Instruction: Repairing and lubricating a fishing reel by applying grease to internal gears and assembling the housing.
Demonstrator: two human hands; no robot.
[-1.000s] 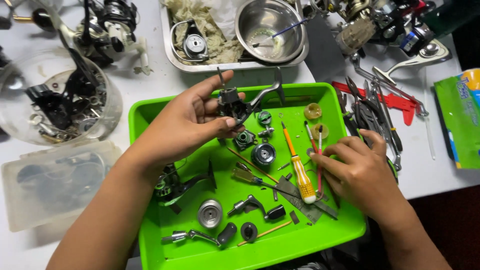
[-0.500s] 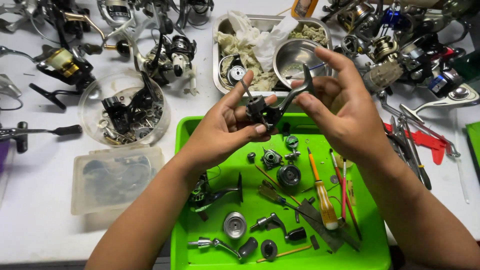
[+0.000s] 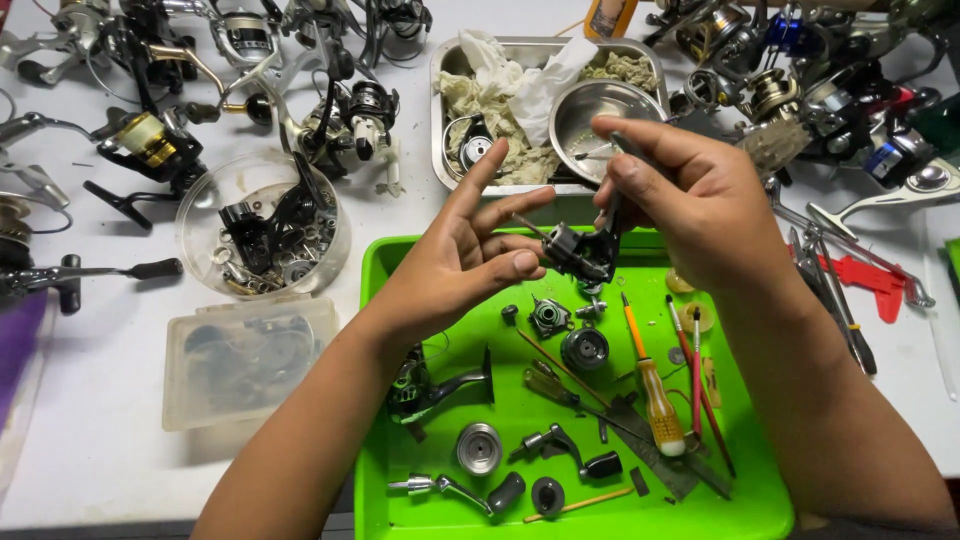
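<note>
Your left hand (image 3: 455, 265) pinches the small black reel part (image 3: 580, 250) between thumb and fingertips, in the air above the far edge of the green tray (image 3: 420, 500); your right hand (image 3: 690, 195) closes on a thin tool (image 3: 612, 205) poked into its top. The part looks rigid, light, knobbly metal and plastic, likely greasy, so grip its flat sides. Below on the tray lie an orange-handled screwdriver (image 3: 652, 385), a silver spool (image 3: 479, 447) and a dark round gear housing (image 3: 585, 348); a steel bowl (image 3: 600, 115) sits beyond, on the surface.
</note>
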